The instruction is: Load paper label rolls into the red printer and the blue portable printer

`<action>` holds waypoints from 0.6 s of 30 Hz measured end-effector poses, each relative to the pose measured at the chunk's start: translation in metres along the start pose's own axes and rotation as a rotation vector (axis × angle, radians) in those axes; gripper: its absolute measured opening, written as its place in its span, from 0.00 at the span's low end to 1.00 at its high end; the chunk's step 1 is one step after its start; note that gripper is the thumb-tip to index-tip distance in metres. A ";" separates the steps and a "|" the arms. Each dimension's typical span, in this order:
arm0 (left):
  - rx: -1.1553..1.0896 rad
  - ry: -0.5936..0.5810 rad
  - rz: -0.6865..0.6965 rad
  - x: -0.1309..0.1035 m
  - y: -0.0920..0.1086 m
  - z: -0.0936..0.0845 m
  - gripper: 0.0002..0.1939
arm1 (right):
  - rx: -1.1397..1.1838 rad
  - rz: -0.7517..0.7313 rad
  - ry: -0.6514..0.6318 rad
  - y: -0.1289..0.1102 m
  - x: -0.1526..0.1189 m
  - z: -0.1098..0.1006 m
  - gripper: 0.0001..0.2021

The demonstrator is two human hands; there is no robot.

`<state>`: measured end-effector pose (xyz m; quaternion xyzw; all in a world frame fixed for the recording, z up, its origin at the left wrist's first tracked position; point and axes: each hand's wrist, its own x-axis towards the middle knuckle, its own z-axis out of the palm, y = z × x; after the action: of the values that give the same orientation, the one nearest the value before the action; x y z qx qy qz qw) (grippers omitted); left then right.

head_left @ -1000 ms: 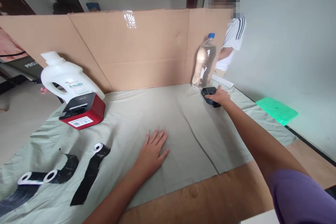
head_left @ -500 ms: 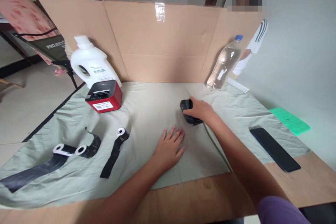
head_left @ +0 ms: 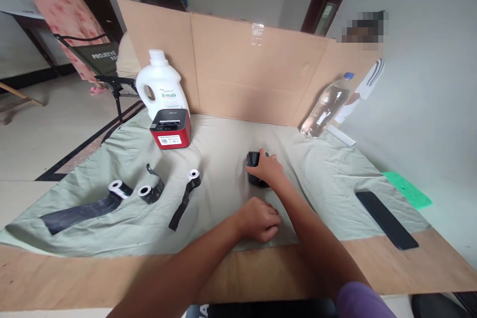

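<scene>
Black box [head_left: 253, 160] appears down on the cloth [head_left: 219, 154], my right hand [head_left: 269, 167] clamped on it, not yet released. Box lies just beyond my left hand [head_left: 259, 219], which is curled into a fist, apart from the right. Three rolls [head_left: 152, 195], tails trailing, lie untouched left of both hands.

Wd tbl [head_left: 55, 276] — grn cloth [head_left: 219, 169] | 3 blk rolls [head_left: 147, 195] | red/blk printer [head_left: 170, 131] | wht jug [head_left: 164, 79] | clr btl [head_left: 326, 107] | blk slab [head_left: 385, 219]

R hand [head_left: 270, 167] grips blk device [head_left: 253, 160] on cloth [head_left: 219, 159], L hand [head_left: 259, 219] curled nearby.
</scene>
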<state>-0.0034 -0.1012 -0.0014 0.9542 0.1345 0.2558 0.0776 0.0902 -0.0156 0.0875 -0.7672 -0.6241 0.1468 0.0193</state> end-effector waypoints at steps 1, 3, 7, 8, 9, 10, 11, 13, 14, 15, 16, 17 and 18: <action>0.006 0.015 0.004 0.000 0.000 0.000 0.08 | 0.023 -0.004 -0.019 0.005 0.000 -0.004 0.51; 0.021 0.060 -0.025 0.000 -0.001 -0.001 0.08 | 0.114 -0.029 -0.077 0.019 0.002 -0.014 0.57; 0.029 0.251 -0.239 -0.002 -0.003 -0.005 0.07 | 0.370 -0.011 -0.200 0.055 0.008 -0.030 0.51; 0.014 0.313 -0.297 -0.002 -0.004 -0.006 0.07 | 0.425 0.012 -0.221 0.063 0.010 -0.031 0.50; -0.007 0.373 -0.361 -0.002 -0.005 -0.008 0.08 | 0.472 0.030 -0.234 0.071 0.014 -0.031 0.48; -0.033 0.429 -0.441 -0.002 -0.007 -0.010 0.09 | 0.514 0.037 -0.237 0.078 0.019 -0.030 0.46; -0.058 0.482 -0.543 -0.002 -0.010 -0.013 0.09 | 0.550 0.030 -0.224 0.083 0.026 -0.027 0.43; -0.093 0.551 -0.775 -0.002 -0.020 -0.019 0.10 | 0.617 -0.035 -0.149 0.090 0.041 -0.018 0.36; -0.094 0.555 -0.875 -0.002 -0.027 -0.022 0.10 | 0.659 -0.088 -0.096 0.092 0.049 -0.011 0.33; -0.087 0.536 -0.946 -0.002 -0.035 -0.026 0.13 | 0.708 -0.144 -0.046 0.092 0.056 -0.002 0.31; -0.071 0.495 -0.991 -0.003 -0.043 -0.028 0.16 | 0.756 -0.193 -0.001 0.091 0.062 0.006 0.30; -0.052 0.440 -1.019 -0.004 -0.050 -0.030 0.19 | 0.796 -0.228 0.040 0.090 0.066 0.016 0.29; -0.034 0.378 -1.039 -0.004 -0.057 -0.031 0.22 | 0.826 -0.246 0.077 0.087 0.068 0.024 0.29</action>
<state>-0.0354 -0.0459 0.0111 0.6984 0.5950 0.3529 0.1835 0.1787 0.0268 0.0320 -0.6200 -0.5985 0.3522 0.3653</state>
